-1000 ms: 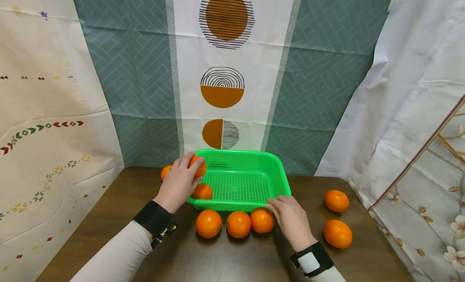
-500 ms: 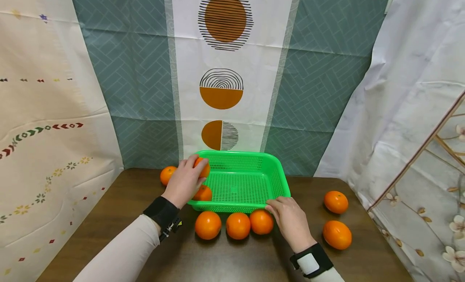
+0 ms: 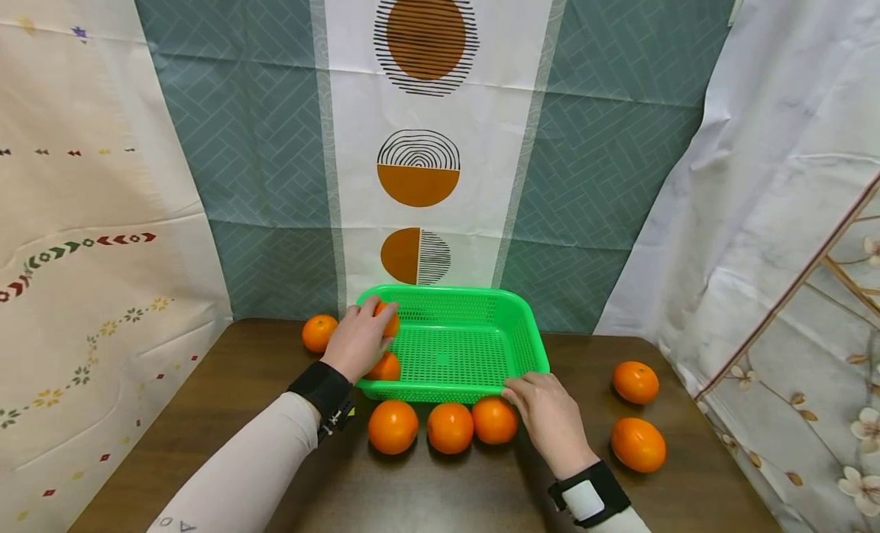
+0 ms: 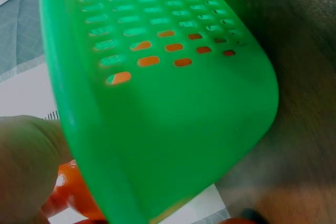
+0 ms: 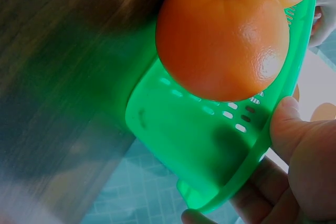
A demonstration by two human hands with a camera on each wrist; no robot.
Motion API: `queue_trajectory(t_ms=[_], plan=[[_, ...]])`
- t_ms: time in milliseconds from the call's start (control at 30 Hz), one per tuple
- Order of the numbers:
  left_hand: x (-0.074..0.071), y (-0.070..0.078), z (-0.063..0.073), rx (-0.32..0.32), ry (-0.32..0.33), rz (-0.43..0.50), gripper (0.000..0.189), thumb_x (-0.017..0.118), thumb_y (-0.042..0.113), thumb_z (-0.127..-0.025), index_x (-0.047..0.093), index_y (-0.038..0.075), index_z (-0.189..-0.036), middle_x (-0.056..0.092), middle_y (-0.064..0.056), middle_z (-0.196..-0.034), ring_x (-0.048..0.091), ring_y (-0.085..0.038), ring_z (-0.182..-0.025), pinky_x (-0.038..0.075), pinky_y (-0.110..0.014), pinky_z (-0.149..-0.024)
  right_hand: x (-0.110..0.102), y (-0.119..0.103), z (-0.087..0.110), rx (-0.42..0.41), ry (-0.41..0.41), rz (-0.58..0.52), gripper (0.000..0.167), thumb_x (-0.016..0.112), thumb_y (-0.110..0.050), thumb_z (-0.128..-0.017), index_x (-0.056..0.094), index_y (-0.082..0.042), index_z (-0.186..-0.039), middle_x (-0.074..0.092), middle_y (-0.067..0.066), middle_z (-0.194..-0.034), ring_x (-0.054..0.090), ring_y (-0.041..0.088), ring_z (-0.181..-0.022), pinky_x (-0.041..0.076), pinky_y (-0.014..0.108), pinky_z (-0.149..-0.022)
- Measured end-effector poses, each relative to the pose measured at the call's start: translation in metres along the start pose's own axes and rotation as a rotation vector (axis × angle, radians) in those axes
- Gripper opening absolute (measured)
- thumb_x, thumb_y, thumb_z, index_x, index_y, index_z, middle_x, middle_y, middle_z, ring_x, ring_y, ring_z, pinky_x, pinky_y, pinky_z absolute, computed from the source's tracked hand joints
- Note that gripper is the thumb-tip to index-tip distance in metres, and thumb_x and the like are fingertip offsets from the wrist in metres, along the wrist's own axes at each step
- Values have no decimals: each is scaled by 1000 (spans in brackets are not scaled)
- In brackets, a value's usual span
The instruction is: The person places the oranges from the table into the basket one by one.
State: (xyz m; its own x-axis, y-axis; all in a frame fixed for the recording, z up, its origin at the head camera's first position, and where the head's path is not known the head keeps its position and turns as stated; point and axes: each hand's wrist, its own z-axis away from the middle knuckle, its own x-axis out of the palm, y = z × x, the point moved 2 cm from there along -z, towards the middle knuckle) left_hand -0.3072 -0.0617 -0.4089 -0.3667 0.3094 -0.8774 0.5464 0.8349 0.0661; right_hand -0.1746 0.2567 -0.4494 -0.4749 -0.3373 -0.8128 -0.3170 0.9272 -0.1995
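Observation:
A green perforated plastic basket (image 3: 454,353) stands at the back of the table. Over its left end my left hand (image 3: 356,342) holds an orange (image 3: 393,322) between thumb and fingers. Another orange (image 3: 387,367) lies inside the basket's front left corner, partly behind that hand. At the front right corner, my right hand (image 3: 550,415) grips the basket rim; the right wrist view shows its thumb (image 5: 286,121) on the near side and fingers curled beyond the rim. Three oranges sit in a row before the basket: left (image 3: 393,427), middle (image 3: 450,428) and right (image 3: 495,421).
Two oranges, one farther (image 3: 635,382) and one nearer (image 3: 638,445), lie on the brown table (image 3: 426,495) at the right. One more orange (image 3: 319,333) sits left of the basket. A patterned cloth (image 3: 275,174) hangs close behind the table.
My left hand has moved slightly to the right with its orange, farther over the basket's left end, uncovering more of the orange outside it. The right hand stays at the rim.

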Motion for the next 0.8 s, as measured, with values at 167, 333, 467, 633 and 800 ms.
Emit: queue_trajectory(t_ms=[167,333,467,633,800], plan=[[8,2,-5,-43,-59,7,66,88,20,-98,59,8,-155,56,-30,-146,63,-54,-113,61,-59,-91,0,0,1,3,4,-3,12,84,-21,-99,85,-15,-109,75,-2,-99,69,27,-99,62,49,-89],[11,6,-9,-53,-67,31,63,87,20,-99,59,8,-155,55,-31,-146,63,-53,-113,62,-59,-87,1,0,1,-6,13,-7,12,84,-20,-98,85,-16,-109,75,-2,-99,69,27,-99,62,49,-89],[11,9,-11,-57,-77,41,61,86,20,-100,60,9,-154,55,-30,-146,63,-53,-112,62,-58,-85,1,0,1,-5,9,-7,12,84,-21,-99,85,-15,-110,75,-2,-99,69,27,-100,62,49,-90],[13,9,-13,-72,-112,37,60,85,18,-100,61,9,-154,55,-31,-147,62,-54,-111,60,-59,-87,1,0,1,1,8,-5,12,84,-21,-98,85,-16,-110,75,-2,-100,69,27,-100,62,49,-90],[16,10,-13,-88,-141,27,56,86,16,-99,64,8,-150,57,-31,-144,63,-54,-108,59,-59,-90,0,0,1,-2,6,-14,13,84,-20,-99,85,-15,-111,75,-1,-101,69,27,-102,61,50,-92]])
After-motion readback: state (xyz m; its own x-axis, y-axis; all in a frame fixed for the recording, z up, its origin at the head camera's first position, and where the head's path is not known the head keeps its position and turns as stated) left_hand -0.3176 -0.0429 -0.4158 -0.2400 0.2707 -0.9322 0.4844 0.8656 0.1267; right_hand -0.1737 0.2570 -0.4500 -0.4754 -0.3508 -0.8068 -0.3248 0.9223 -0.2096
